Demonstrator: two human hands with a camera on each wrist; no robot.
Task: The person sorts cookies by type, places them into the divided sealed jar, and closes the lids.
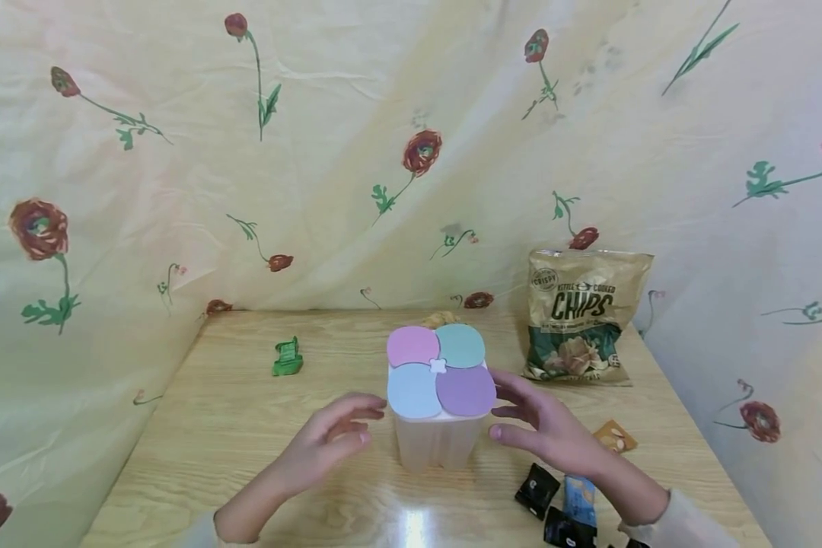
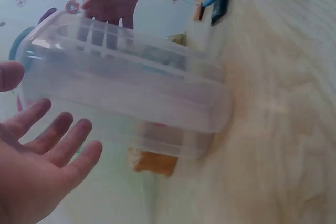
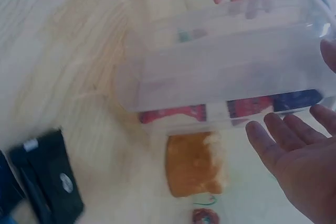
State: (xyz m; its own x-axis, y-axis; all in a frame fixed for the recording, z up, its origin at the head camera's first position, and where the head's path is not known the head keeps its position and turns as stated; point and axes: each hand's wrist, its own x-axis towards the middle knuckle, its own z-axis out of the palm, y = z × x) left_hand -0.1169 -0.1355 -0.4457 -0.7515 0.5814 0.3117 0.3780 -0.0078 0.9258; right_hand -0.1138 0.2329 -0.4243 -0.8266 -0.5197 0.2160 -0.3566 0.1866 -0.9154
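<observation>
Translucent container (image 1: 434, 445), lower centre-frame, looks light, stiff, slick, best gripped by opposite side walls; left hand (image 1: 329, 441) and right hand (image 1: 551, 426) flank it, fingers (image 2: 72, 142) loosely spread, gripping nothing

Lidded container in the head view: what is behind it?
The top of a golden-brown item shows beyond the multicoloured lid; its lower part is covered, so its full shape cannot be seen.
</observation>
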